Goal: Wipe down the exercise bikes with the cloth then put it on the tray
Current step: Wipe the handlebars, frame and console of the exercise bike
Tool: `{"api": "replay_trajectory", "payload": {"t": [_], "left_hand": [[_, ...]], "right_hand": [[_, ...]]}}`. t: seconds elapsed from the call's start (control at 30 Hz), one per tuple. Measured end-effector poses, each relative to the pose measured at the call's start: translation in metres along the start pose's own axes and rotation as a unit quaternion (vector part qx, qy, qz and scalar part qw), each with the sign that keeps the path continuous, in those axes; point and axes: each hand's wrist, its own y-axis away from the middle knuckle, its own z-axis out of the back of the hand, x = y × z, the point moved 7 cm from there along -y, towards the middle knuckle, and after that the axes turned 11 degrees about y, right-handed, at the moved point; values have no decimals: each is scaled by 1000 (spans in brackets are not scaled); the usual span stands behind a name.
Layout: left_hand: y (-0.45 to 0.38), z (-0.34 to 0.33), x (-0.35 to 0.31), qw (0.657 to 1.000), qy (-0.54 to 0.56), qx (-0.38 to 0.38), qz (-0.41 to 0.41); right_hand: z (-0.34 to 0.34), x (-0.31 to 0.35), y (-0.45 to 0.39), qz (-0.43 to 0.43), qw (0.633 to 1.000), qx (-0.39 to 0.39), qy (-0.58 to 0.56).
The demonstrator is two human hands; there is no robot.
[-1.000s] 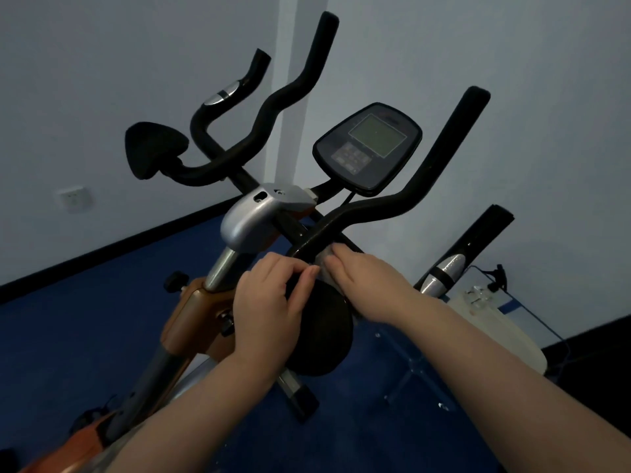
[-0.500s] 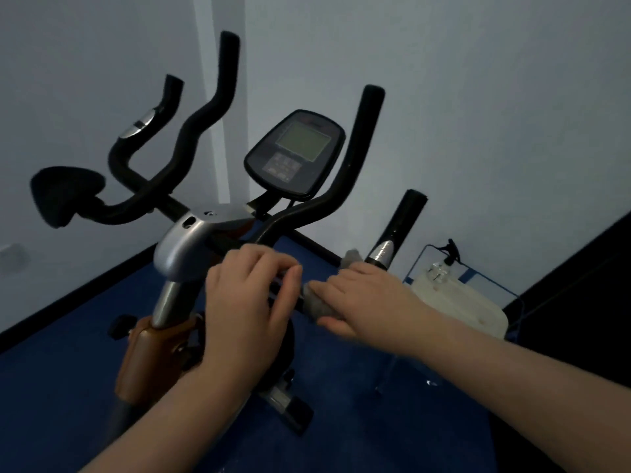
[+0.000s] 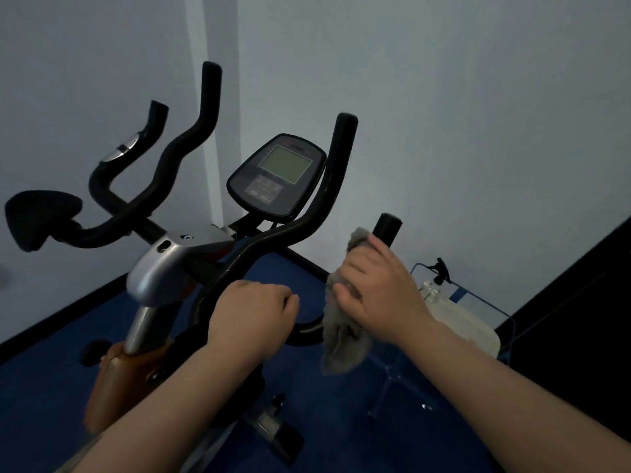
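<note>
Pale grey walls met at a corner above a dark blue floor [image 3: 51, 370], in dim light. One exercise bike [image 3: 170, 268] stood in view, with one console [image 3: 276, 175] showing a blank screen, and several black handlebar arms rising around it. One grey cloth [image 3: 341, 339] was visible, draped over the nearest right-side handlebar grip [image 3: 386, 227] and hanging below it. Two bare hands reached forward from the lower edge. The left hand [image 3: 252, 312] was curled in a closed fist around the curved black bar [image 3: 307, 331], knuckles up. The right hand [image 3: 379, 291] was wrapped around the cloth, pressing it against the grip, fingers folded over it. One pale tray [image 3: 478, 332] on a thin wire stand sat just beyond the right wrist, near the wall.
</note>
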Motion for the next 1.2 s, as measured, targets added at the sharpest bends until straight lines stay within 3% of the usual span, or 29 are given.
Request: {"api": "replay_trajectory", "payload": {"t": [0.07,0.1,0.13,0.23,0.3,0.43,0.5,0.6,0.7,0.77,0.93,1.03,1.1,1.2], "left_hand": [[1,1,0,1000,1,-9,3],[2,2,-1,1000,4,-17,5],[2,4,-1,1000,4,-24,7],[3,4,-1,1000,9,-27,1],[4,6,0,999,20,-32,8],[4,7,1,998,27,-47,27],[3,8,0,998,27,-55,19],[1,8,-2,999,24,-45,11],[1,7,-1,998,30,-45,19],[2,7,-1,998,29,-44,18],[1,6,-1,999,19,-43,16],[2,8,2,998,34,-50,29],[3,8,3,997,39,-55,29],[3,7,4,997,42,-59,26]], "right_hand": [[-2,7,7,-125,990,-39,-60],[-8,21,15,-145,986,-55,-67],[-14,36,22,-118,989,-65,-65],[-17,41,22,116,993,-12,-25],[-4,3,5,151,989,-7,9],[-4,-9,8,-10,999,2,-34],[-8,4,19,8,997,22,-71],[5,-17,10,70,994,81,-27],[12,-16,3,-32,997,47,-61],[-2,14,15,-51,994,16,-92],[-7,8,9,79,996,-36,12],[8,-17,-19,156,978,-86,105],[10,-29,-32,205,962,-78,163],[12,-48,-44,180,965,-113,156]]}}
